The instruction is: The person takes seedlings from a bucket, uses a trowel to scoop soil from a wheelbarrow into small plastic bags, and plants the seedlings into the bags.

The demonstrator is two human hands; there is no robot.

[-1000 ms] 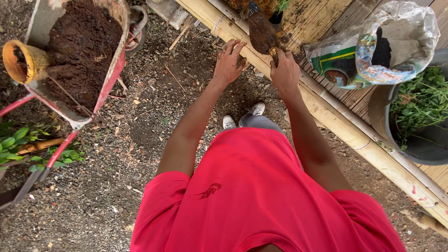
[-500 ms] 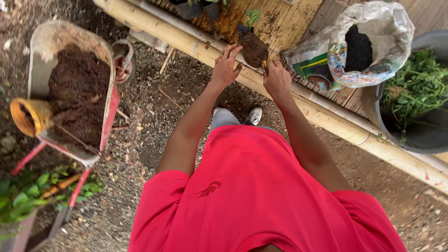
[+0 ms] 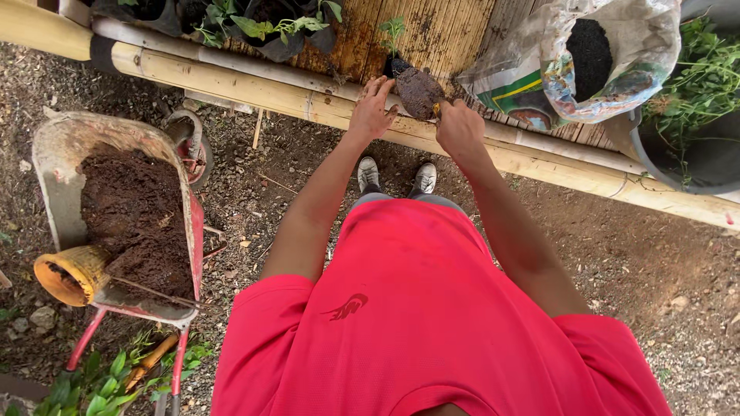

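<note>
My right hand (image 3: 460, 127) grips a small trowel (image 3: 420, 92) heaped with dark soil, held over the edge of a bamboo platform (image 3: 447, 31). Just behind the trowel stands a small black grow bag (image 3: 391, 68) with a thin green seedling (image 3: 391, 29). My left hand (image 3: 372, 108) is spread open beside the soil heap, fingertips at or close to it, holding nothing. Both arms reach forward over my red shirt (image 3: 432, 323).
A wheelbarrow (image 3: 54, 154) with dark soil stands at the left, a yellow pot (image 3: 73, 273) lying in its near end. An open sack of soil (image 3: 609, 54) and a black tub of greens (image 3: 694, 146) sit at the right. Planted black bags (image 3: 262, 27) line the platform behind thick bamboo poles (image 3: 231, 77).
My hands and the loaded trowel have moved up onto the platform, close to the seedling bag. My left hand has spread open beside the soil.
</note>
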